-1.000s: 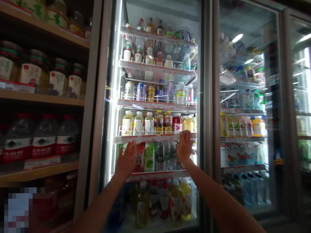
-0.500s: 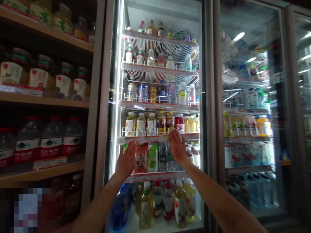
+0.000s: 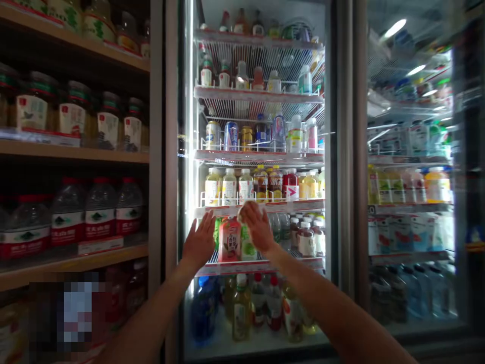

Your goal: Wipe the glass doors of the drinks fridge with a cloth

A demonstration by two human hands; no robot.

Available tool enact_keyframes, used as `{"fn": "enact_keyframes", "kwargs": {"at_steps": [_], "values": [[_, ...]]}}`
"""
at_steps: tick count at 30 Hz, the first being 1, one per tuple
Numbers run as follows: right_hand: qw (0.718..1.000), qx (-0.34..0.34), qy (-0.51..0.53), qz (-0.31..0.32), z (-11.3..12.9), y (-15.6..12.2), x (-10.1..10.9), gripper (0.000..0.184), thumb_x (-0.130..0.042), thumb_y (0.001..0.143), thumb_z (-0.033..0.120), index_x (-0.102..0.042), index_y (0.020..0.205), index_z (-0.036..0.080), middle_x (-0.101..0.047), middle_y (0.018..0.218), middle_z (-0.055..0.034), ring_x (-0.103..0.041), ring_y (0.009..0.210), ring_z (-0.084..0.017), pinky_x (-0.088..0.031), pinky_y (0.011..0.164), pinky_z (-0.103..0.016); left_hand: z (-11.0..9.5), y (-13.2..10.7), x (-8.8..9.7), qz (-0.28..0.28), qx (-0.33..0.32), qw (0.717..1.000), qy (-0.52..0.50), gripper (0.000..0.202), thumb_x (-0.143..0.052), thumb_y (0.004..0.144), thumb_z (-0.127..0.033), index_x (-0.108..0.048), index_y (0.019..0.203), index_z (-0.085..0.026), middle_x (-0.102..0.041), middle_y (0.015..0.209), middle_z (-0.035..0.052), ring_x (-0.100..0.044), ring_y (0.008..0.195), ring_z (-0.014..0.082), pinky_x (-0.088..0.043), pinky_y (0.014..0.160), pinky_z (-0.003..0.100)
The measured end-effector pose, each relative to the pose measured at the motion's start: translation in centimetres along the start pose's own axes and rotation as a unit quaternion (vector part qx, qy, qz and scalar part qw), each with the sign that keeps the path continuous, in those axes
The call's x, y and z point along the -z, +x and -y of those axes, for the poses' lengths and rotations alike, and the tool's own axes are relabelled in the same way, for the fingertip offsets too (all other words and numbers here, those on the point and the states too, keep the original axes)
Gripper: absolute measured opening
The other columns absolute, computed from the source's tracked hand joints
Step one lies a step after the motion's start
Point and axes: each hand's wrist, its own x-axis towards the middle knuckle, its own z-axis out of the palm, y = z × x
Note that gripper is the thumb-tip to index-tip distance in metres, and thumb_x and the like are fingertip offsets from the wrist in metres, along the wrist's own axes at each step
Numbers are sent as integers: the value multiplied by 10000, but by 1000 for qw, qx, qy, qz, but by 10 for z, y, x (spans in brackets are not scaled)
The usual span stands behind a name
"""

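Note:
My left hand (image 3: 199,241) lies flat against the glass door (image 3: 261,10) of a lit drinks cooler, fingers stretched out and holding nothing. To its right, my right hand (image 3: 259,228) presses on the same glass, with a small pale cloth (image 3: 242,208) showing at its fingertips. How much cloth lies under the palm is hidden. Behind the glass, between the hands, stands a red drink carton (image 3: 229,240). A green carton (image 3: 248,247) is partly covered by my right hand. Just above the hands runs a shelf edge (image 3: 295,206) with bottles on it.
On the left, wooden shelves (image 3: 76,151) hold jars and red-capped water bottles (image 3: 100,207). Metal door frames (image 3: 350,151) part this cooler from another glass-fronted cooler (image 3: 411,222) on the right. A blurred patch (image 3: 78,308) covers the lower left.
My right hand has slid left across the glass with the cloth, from below the red-drink bottle to over the green carton. My left hand stays on the glass. The view has shifted slightly.

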Motion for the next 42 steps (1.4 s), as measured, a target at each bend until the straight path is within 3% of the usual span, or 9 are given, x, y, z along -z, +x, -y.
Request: {"fn": "enact_keyframes", "kwargs": {"at_steps": [3, 7, 12, 16, 21, 24, 31, 35, 42], "values": [[995, 91, 27, 32, 23, 12, -4, 503, -427, 862, 177, -415, 1352, 294, -386, 1459, 13, -215, 1395, -140, -88, 1149, -400, 12, -8, -2, 3, 14, 1000, 4, 557, -347, 782, -128, -429, 1325, -37, -338, 1452, 157, -338, 1344, 249, -276, 1087, 463], [999, -26, 31, 25, 41, 35, -8, 560, -438, 842, 147, -359, 1395, 182, -321, 1487, -94, -187, 1406, -234, -70, 1130, -505, 35, -23, -2, 14, 37, 999, 20, 551, -344, 785, -133, -429, 1321, -33, -336, 1453, 162, -335, 1344, 265, -291, 1074, 497], [978, 178, 81, 68, 75, 55, -14, 503, -429, 854, 126, -424, 1342, 248, -389, 1457, -29, -223, 1393, -174, -102, 1143, -460, 60, -35, 2, 36, 55, 997, 42, 569, -327, 763, -81, -427, 1321, -36, -351, 1445, 161, -354, 1334, 254, -310, 1066, 491], [992, 73, 93, 43, 102, 83, -15, 538, -448, 840, 133, -383, 1372, 177, -313, 1493, -83, -168, 1409, -243, -108, 1124, -526, 73, -37, 9, 15, 67, 997, 37, 587, -340, 770, -99, -390, 1353, -55, -315, 1468, 146, -309, 1359, 247, -276, 1091, 486], [977, 167, 119, 57, 124, 114, -22, 487, -380, 854, 85, -446, 1327, 183, -386, 1456, -68, -230, 1390, -210, -92, 1137, -502, 90, -37, 19, 4, 90, 995, 39, 583, -344, 783, -125, -376, 1360, -47, -327, 1460, 158, -323, 1352, 251, -284, 1084, 491], [987, 103, 120, 32, 127, 131, -24, 512, -374, 854, 84, -405, 1359, 163, -336, 1479, -99, -199, 1400, -232, -68, 1127, -546, 97, -37, 24, 4, 90, 995, 49, 566, -338, 796, -141, -384, 1351, -42, -311, 1467, 158, -328, 1350, 249, -282, 1082, 499], [969, 217, 101, 68, 112, 112, -17, 482, -388, 857, 76, -453, 1313, 215, -390, 1455, -47, -241, 1386, -191, -139, 1130, -498, 98, -31, 29, -10, 91, 994, 51, 558, -329, 806, -148, -384, 1350, -36, -305, 1469, 164, -325, 1350, 262, -277, 1079, 508], [995, 62, 63, 36, 84, 111, -9, 500, -387, 869, 111, -398, 1364, 182, -310, 1493, -85, -200, 1399, -250, -125, 1105, -553, 88, -18, 32, -9, 85, 995, 43, 558, -333, 803, -132, -380, 1351, -36, -305, 1471, 166, -306, 1359, 265, -282, 1079, 508], [1000, -12, -6, 7, 1, 53, 7, 515, -385, 861, 124, -405, 1370, 201, -352, 1474, -71, -214, 1396, -212, -101, 1118, -484, 51, 9, 38, -34, 45, 998, 35, 541, -335, 811, -133, -396, 1341, -40, -320, 1464, 153, -307, 1358, 258, -286, 1081, 504]]}}
